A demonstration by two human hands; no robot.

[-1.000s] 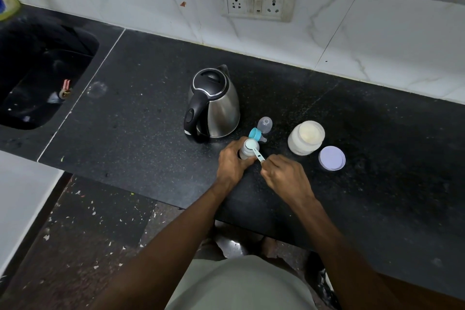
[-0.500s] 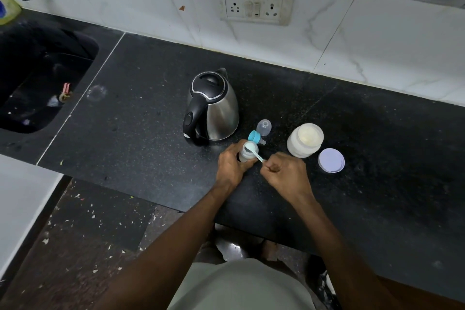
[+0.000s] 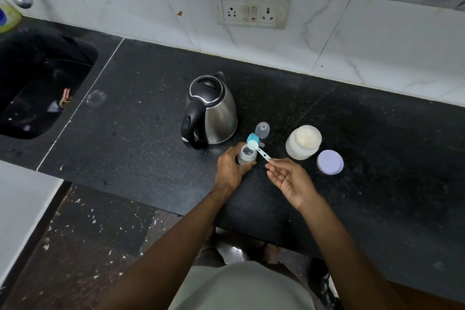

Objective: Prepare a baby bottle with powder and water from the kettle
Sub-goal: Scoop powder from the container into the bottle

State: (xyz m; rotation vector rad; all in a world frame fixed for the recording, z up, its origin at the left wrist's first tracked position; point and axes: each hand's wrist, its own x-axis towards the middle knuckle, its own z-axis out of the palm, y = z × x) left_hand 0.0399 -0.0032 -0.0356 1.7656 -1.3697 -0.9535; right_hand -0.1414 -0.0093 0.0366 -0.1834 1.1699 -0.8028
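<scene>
I'm seeing left hand (image 3: 230, 167) gripping open bottle (image 3: 247, 155); right hand (image 3: 289, 178) pinching scoop (image 3: 256, 149) handle, palm up, bowl at bottle's 12 o'clock rim.

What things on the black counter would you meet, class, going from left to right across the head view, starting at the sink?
sink → kettle → baby bottle → powder jar → purple lid

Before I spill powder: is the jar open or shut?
Open: the jar shows powder, and its lid lies beside it.
</scene>
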